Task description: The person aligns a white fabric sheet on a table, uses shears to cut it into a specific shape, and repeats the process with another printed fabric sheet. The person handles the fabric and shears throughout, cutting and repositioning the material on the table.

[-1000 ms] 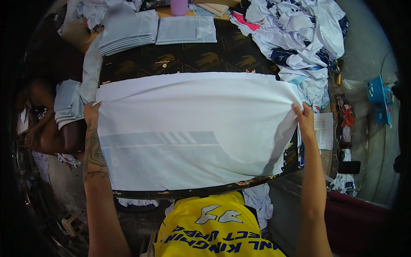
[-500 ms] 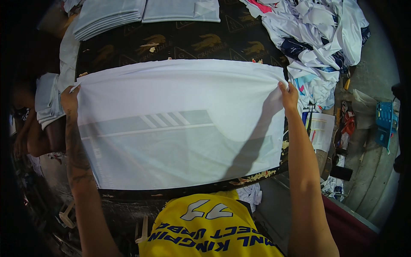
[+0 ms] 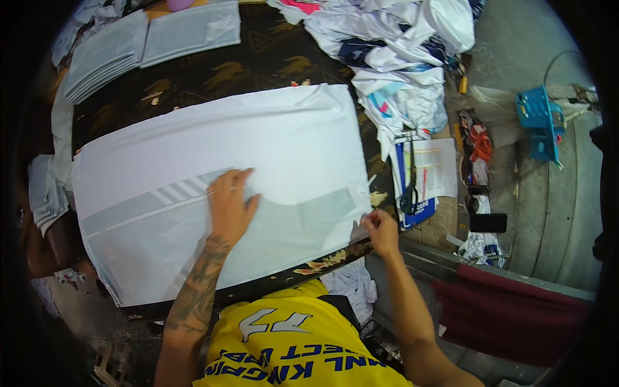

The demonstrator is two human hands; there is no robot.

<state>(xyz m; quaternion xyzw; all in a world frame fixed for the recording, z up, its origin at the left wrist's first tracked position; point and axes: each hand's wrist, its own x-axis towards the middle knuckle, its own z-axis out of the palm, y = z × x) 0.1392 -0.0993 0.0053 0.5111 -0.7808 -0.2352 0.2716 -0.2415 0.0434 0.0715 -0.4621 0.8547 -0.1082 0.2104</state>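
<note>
A white fabric sheet (image 3: 290, 129), with a pale grey striped design showing on it, lies across the dark patterned worktable (image 3: 251, 68). My left hand (image 3: 231, 206) rests palm down near the middle of the sheet, fingers spread over the design. At the sheet's lower right corner, my right hand (image 3: 380, 229) has thumb and forefinger pinched on the fabric's edge. Black scissors (image 3: 407, 200) lie on papers (image 3: 438, 168) just beyond that corner.
Folded pale fabric stacks (image 3: 106, 48) sit at the back left, more (image 3: 45, 187) at the left edge, beside a partly hidden person (image 3: 58, 248). A crumpled white garment pile (image 3: 400, 97) covers the right back. A blue basket (image 3: 535, 113), phone (image 3: 488, 223) and maroon cloth (image 3: 506, 313) are rightward.
Both hands have left the sheet's upper corners: the left moved inward onto its middle and opened, the right moved down to the lower right corner. The view has shifted rightward.
</note>
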